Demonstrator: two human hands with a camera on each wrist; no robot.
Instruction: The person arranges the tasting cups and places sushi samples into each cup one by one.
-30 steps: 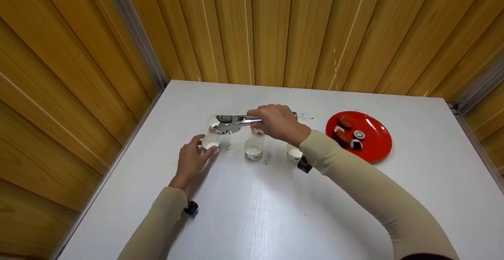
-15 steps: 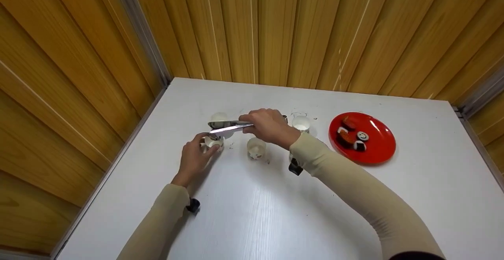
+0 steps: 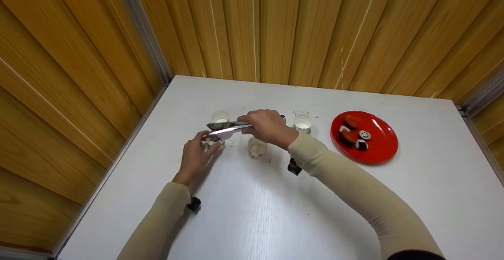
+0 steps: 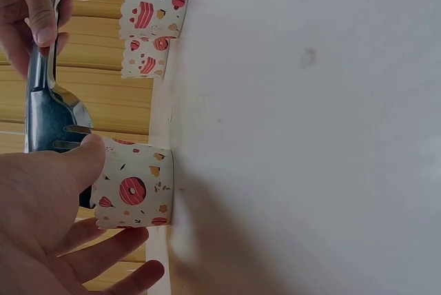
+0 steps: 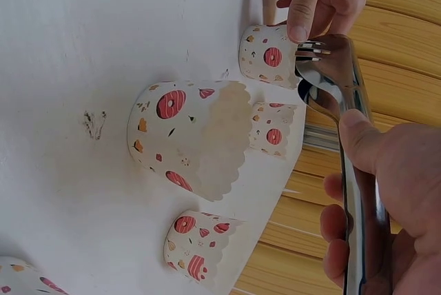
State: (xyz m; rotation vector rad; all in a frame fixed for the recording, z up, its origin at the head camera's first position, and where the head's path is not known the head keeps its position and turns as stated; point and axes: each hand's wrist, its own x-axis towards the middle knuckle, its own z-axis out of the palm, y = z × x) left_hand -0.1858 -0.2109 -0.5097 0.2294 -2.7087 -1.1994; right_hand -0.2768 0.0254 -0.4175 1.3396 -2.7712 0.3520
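My left hand grips a patterned paper cup between thumb and fingers, at the front left of the group of cups. My right hand holds metal tongs, whose heads lie over the mouth of that cup. In the right wrist view, the tongs have a fork-shaped tip at the cup's scalloped rim, beside my left thumb. Something dark shows at the rim in the left wrist view; what it is I cannot tell.
More paper cups stand close by: one behind, one in the front middle, one at the back right. On the right, a red plate bears several sushi pieces. Wooden panels rise behind the white table.
The tongs have come down and forward from above the back left cup to the mouth of the cup in my left hand. My left hand keeps its grip.
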